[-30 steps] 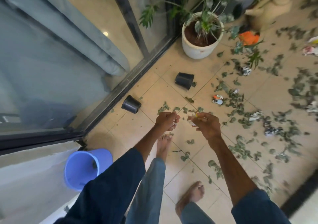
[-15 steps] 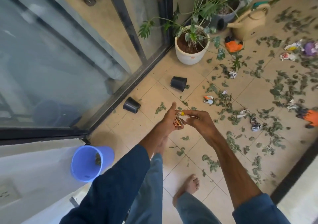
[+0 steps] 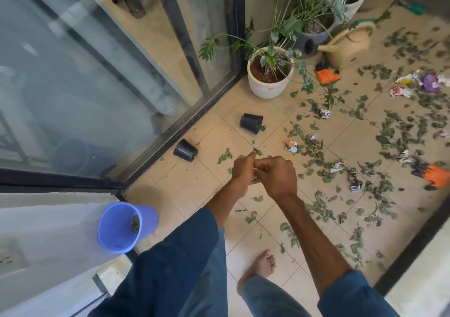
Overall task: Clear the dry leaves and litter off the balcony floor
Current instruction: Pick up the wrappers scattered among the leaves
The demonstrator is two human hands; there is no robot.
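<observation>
Two black pots tipped near white planter, dry leaves right of it; I see left hand and right hand pinching litter scrap.

I'm working from a single view, the head camera, worn at standing height and tilted forward and down over the balcony floor. It's wide-angle: the straight edges of the glass door bow on the left. The left hand and right hand sit mid-frame, close to the lens. The sleeves fill the bottom edge, with a bare foot almost straight below. The blue bucket sits near, lower left. The white plant pot marks the far corner up top, and scattered litter runs off to the right.
</observation>
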